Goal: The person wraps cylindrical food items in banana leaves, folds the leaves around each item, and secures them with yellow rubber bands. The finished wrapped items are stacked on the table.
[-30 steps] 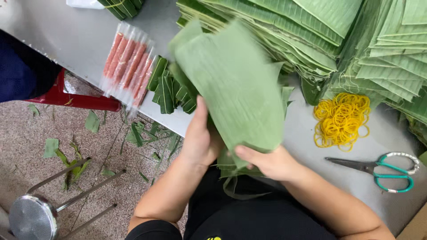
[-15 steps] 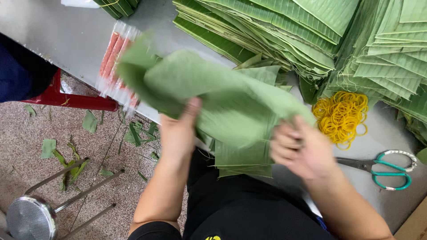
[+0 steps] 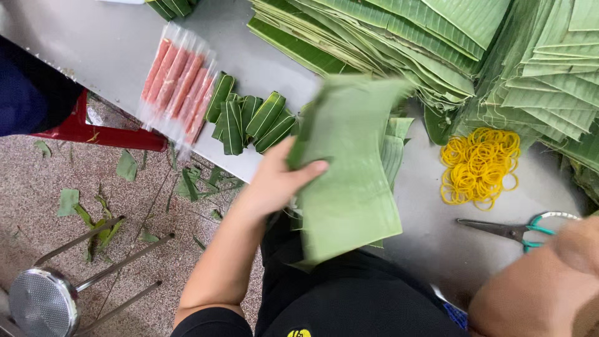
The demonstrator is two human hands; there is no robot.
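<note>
Far left, off the table: a metal stool (image 3: 37, 306) tipped on the speckled floor (image 3: 43, 181), leaf scraps (image 3: 128, 165) scattered around it, a red stool (image 3: 93, 131) tucked under the edge and a dark sleeve (image 3: 22, 93) of someone else beside it. On the grey table (image 3: 93, 43), a clear pack of pink sausages (image 3: 175, 84) lies near the edge, and just right of it a small heap of folded leaf parcels (image 3: 249, 118). Your left hand (image 3: 274, 181) is closed on the leaf (image 3: 349, 168), thumb on top near its left edge and fingers under; the leaf hangs over the table edge toward your lap, top end blurred, with a few more cut leaves (image 3: 393, 150) under it. Looks like you're at the pick-and-lay stage of wrapping: one leaf pulled, not yet folded or filled. Next move probably needs the leaf flat and square on the table and the other hand back on it. Behind it, big stacks of banana leaves (image 3: 424, 37) fill the back and right of the table. Right of the leaf is a loose pile of yellow rubber bands (image 3: 477, 165), then scissors (image 3: 524, 228) with teal handles. Your right hand (image 3: 574, 249) is at the frame's right edge just by the scissors, blurred and cropped; can't tell if it's open or gripping anything. Watch the leaf grain, since a one-handed pinch could split it.
</note>
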